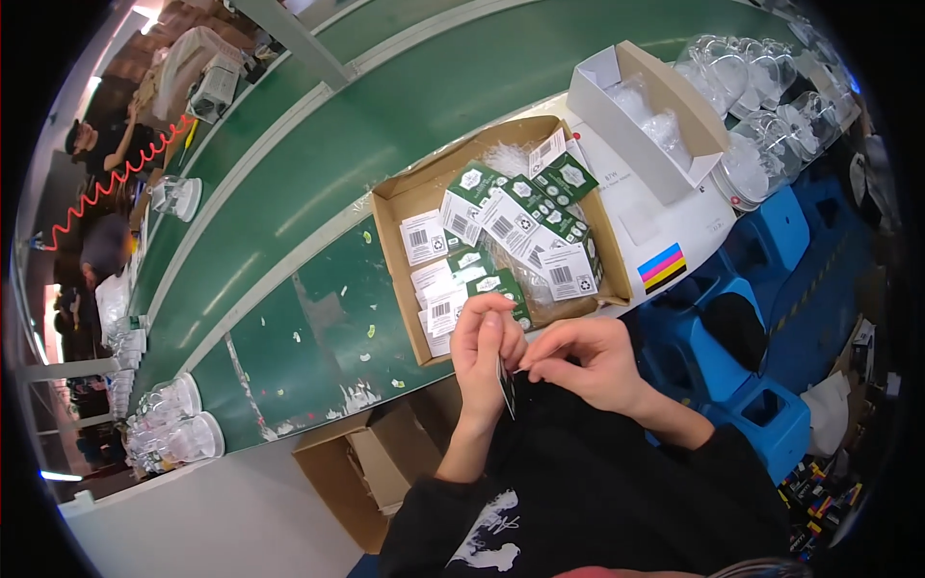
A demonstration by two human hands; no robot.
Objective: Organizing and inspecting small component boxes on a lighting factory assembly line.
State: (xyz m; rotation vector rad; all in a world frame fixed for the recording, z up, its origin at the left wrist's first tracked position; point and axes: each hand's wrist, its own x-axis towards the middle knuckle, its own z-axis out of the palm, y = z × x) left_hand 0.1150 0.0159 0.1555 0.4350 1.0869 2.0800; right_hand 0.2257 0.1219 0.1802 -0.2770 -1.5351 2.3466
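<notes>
Dark green, a small card is pinched edge-on between the left hand and the right hand, just below the cardboard box of similar cards. Its long axis is held near upright, the lower end tipped slightly rightward. Both hands are closed on it.

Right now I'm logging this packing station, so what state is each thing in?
Left hand: closed on a small dark card, held edge-on.
Right hand: fingertips pinched at the same card.
Small dark card: held upright between both hands.
Brown cardboard box: open, holding a loose pile of green and white tag cards.
White cardboard box: open, clear bags inside.
Clear plastic cups: stacked, lying on their sides.
</notes>
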